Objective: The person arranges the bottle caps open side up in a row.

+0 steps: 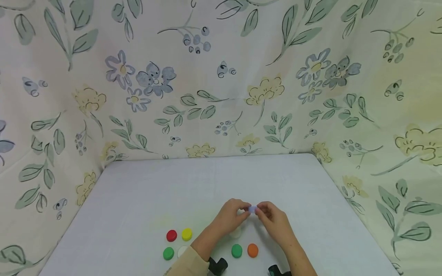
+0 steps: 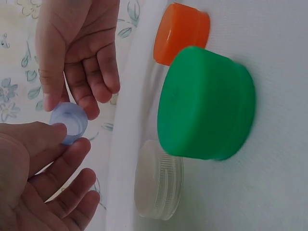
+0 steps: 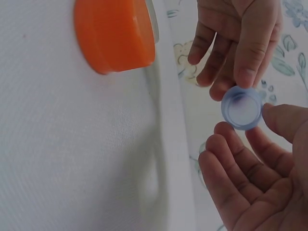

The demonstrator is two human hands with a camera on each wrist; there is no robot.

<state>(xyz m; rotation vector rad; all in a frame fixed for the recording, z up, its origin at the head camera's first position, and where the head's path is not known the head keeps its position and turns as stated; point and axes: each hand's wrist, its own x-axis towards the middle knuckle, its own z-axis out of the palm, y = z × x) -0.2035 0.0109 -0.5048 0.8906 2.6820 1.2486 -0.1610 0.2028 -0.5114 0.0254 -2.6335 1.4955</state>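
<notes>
A small light-blue bottle cap (image 1: 252, 209) is held up between both hands above the white table. My left hand (image 1: 229, 217) pinches its left edge with thumb and fingers, while my right hand (image 1: 276, 224) pinches it from the right. In the right wrist view, the hollow inside of the blue cap (image 3: 242, 109) shows. Below the hands lie a green cap (image 1: 236, 251) and an orange cap (image 1: 253, 250). A whitish translucent cap (image 2: 156, 180) rests near the green one; in the head view the left hand partly covers it.
Left of the left forearm sit a red cap (image 1: 171, 235), a yellow cap (image 1: 187, 234), another green cap (image 1: 168, 253) and a white cap (image 1: 181, 251) partly hidden by the sleeve (image 1: 191, 264). Floral cloth (image 1: 207, 84) surrounds the white table (image 1: 155, 184) behind and at the sides.
</notes>
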